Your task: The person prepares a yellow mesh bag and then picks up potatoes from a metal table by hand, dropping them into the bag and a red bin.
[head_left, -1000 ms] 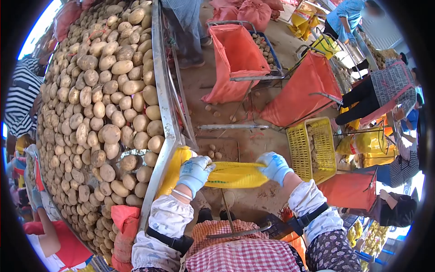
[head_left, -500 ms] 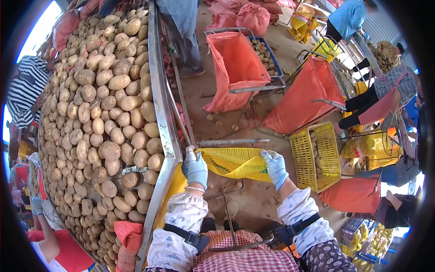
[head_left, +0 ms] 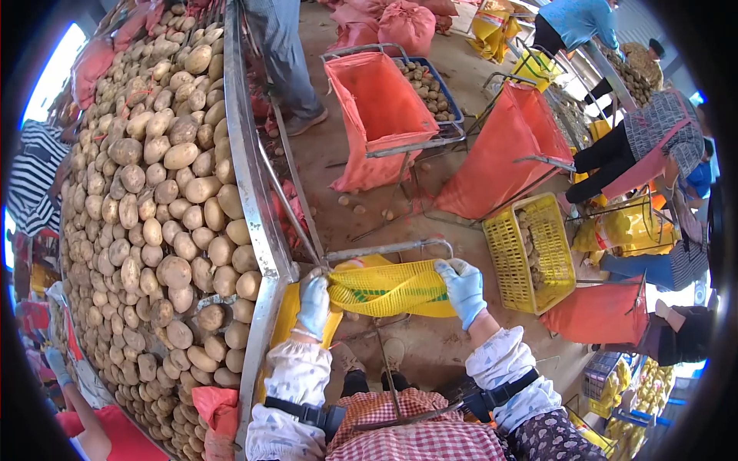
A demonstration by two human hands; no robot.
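A yellow mesh bag (head_left: 392, 290) with green markings is stretched sideways between my two gloved hands. My left hand (head_left: 313, 306), in a light blue glove, is closed on its left end, beside the metal corner of the potato table. Closed on the right end is my right hand (head_left: 463, 293), gloved alike. Just beyond the bag stands a metal bag frame (head_left: 384, 250) with a curved bar. More yellow material (head_left: 283, 326) hangs by the table's edge, left of my left hand.
Potatoes (head_left: 165, 230) fill the metal-edged table (head_left: 265, 230) on my left. Ahead, red bags (head_left: 384, 115) hang on metal stands. A yellow crate (head_left: 530, 253) holding potatoes sits to the right. Several people stand around, one in a blue top (head_left: 580, 23).
My hands have drawn slightly nearer my body with the yellow mesh bag, which now shows more green marking. The view has shifted, so the surroundings appear further left.
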